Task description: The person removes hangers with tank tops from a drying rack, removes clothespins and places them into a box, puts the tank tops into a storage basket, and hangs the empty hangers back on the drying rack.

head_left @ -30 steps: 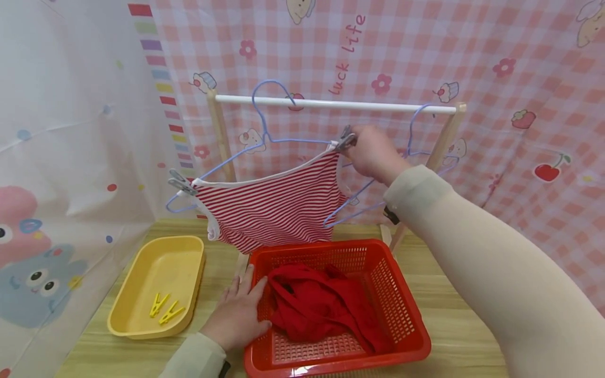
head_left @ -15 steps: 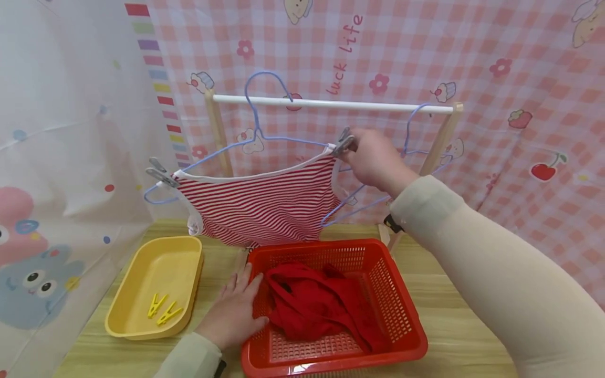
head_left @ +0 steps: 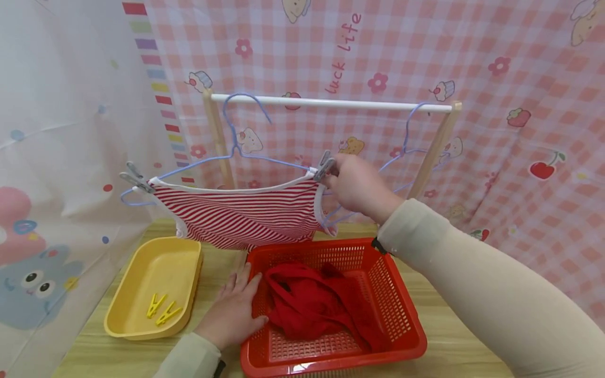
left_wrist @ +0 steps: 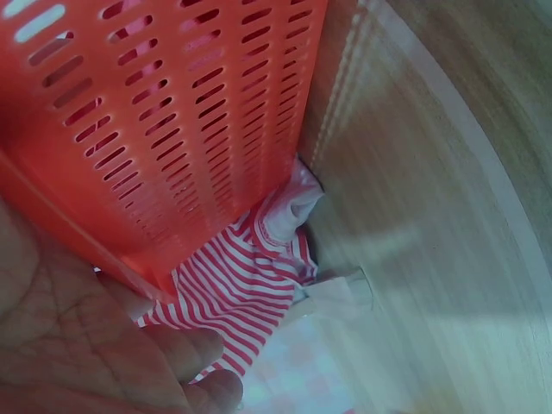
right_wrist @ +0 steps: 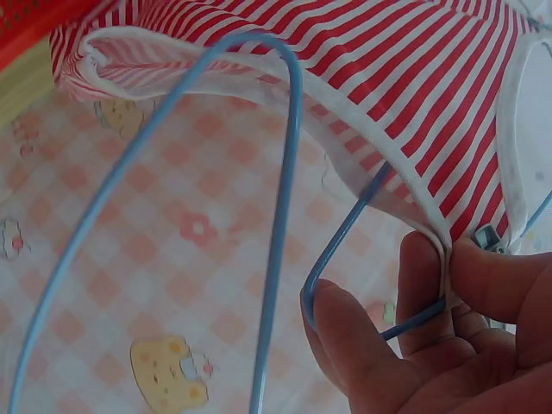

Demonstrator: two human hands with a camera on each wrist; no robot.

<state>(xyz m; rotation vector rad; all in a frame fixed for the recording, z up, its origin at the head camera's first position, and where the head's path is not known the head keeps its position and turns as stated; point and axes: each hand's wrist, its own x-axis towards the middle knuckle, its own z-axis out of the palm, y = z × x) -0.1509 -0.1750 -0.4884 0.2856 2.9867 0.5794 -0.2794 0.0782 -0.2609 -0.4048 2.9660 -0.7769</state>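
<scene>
My right hand (head_left: 361, 184) pinches the right end of a blue hanger (right_wrist: 332, 237) together with the shoulder of a red-and-white striped top (head_left: 246, 212). A grey clothespin (head_left: 324, 166) sits at that shoulder, right by my fingertips; another grey clothespin (head_left: 137, 178) grips the left shoulder. The hanger's hook overlaps the white rail (head_left: 331, 103) near its left end in the head view. The top hangs down behind a red basket (head_left: 397, 294), and its lower part is hidden there. My left hand (head_left: 233, 312) lies with extended fingers on the basket's left rim.
Red cloth (head_left: 316, 304) lies crumpled inside the basket. On the left stands a yellow tray (head_left: 165, 262) holding two yellow clothespins (head_left: 167, 314). A second blue hanger (head_left: 405, 134) hangs at the rail's right end, partly behind my right arm. Patterned curtains enclose the back and sides.
My right hand has moved left and lower, carrying the hanger and striped top with it. The hook, earlier rising well above the rail, now reaches only slightly over it. My left hand stays put.
</scene>
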